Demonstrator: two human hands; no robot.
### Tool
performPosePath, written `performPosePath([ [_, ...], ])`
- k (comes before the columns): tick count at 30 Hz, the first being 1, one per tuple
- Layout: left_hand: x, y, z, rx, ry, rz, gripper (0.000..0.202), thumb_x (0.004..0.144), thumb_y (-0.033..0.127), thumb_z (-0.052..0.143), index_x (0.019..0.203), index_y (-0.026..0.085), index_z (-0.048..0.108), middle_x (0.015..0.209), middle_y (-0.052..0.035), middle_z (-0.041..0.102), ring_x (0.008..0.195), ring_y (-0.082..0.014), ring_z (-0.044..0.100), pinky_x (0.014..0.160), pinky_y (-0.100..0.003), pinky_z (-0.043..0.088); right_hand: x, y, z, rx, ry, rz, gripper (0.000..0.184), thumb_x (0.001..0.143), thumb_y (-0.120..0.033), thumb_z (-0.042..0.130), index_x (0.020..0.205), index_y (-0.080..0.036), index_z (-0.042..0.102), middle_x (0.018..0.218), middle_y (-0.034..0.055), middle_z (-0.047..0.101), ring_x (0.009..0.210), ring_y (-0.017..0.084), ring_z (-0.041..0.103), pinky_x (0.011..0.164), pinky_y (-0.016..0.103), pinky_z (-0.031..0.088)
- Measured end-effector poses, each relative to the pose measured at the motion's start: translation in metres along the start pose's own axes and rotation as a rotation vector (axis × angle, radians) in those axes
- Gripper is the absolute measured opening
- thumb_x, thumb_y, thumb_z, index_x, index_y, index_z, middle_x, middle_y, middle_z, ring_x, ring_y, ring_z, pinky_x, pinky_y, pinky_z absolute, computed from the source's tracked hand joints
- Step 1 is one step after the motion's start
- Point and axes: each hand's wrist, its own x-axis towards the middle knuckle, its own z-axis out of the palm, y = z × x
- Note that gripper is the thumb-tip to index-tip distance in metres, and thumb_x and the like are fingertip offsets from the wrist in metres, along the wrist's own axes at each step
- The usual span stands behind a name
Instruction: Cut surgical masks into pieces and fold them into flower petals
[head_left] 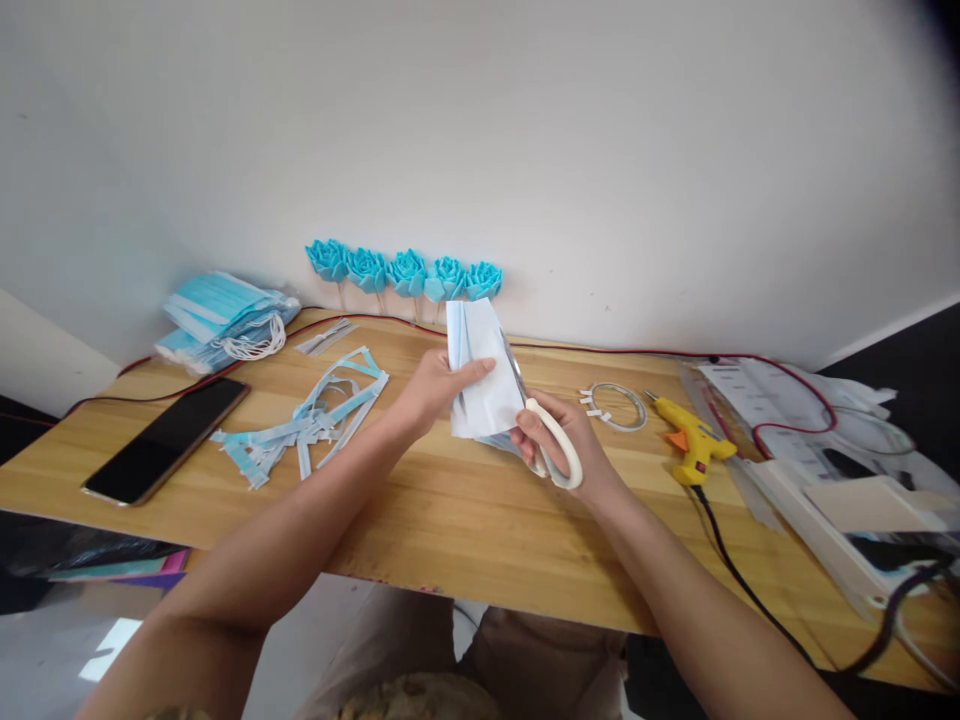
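Observation:
My left hand (442,388) is closed on a folded piece of face mask fabric (484,390), white with pale blue layers, its thumb pressed across the front. In my right hand (562,440) is a pair of scissors (568,462) with cream handles. Their blades point up and away, along the right edge of the fabric. Part of the blades is hidden by the fabric. Beneath my hands lies the wooden table (450,520).
Cut mask strips (307,420) and a phone (169,440) lie to the left. Behind them sits a stack of masks (221,315). Several blue fabric flowers (407,272) lean on the wall. At right are a wire ring (634,408), yellow glue gun (694,440) and power strip (817,530).

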Motion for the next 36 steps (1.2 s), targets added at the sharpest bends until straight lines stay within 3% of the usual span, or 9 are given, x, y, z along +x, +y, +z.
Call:
performPosePath([
  [15,0.001,0.000,0.000,0.021,-0.002,0.000,0.044,0.060,0.046,0.083,0.080,0.009,0.069,0.079,-0.0095,0.071,0.069,-0.0201,0.064,0.063,-0.031,0.050,0.002,0.000,-0.001,0.007,0.000,0.018,0.041,0.070,-0.053,0.076,0.076,-0.017,0.058,0.057,-0.0035,0.055,0.038,0.004,0.044,0.032,0.017,0.032],
  [22,0.008,-0.004,-0.005,-0.034,0.083,0.098,0.044,0.066,0.043,0.080,0.093,0.010,0.070,0.095,-0.0114,0.073,0.085,-0.0227,0.066,0.076,-0.032,0.052,0.001,-0.003,0.002,-0.024,0.012,0.026,0.043,0.069,-0.056,0.075,0.071,-0.018,0.054,0.058,-0.0032,0.055,0.038,0.005,0.043,0.033,0.018,0.030],
  [30,0.005,0.000,-0.004,-0.066,0.077,0.083,0.042,0.063,0.040,0.081,0.089,0.009,0.068,0.086,-0.0104,0.072,0.075,-0.0214,0.065,0.070,-0.032,0.052,-0.001,-0.011,0.002,-0.123,-0.058,-0.037,0.050,0.071,-0.065,0.068,0.080,-0.018,0.058,0.066,-0.0003,0.058,0.050,0.008,0.048,0.042,0.021,0.036],
  [36,0.001,0.002,0.000,-0.015,0.041,0.046,0.039,0.061,0.039,0.082,0.082,0.009,0.068,0.081,-0.0094,0.071,0.071,-0.0200,0.064,0.066,-0.032,0.051,-0.001,-0.012,0.000,-0.177,-0.053,-0.057,0.049,0.075,-0.067,0.063,0.076,-0.019,0.055,0.057,-0.0025,0.052,0.050,0.011,0.048,0.045,0.023,0.037],
])
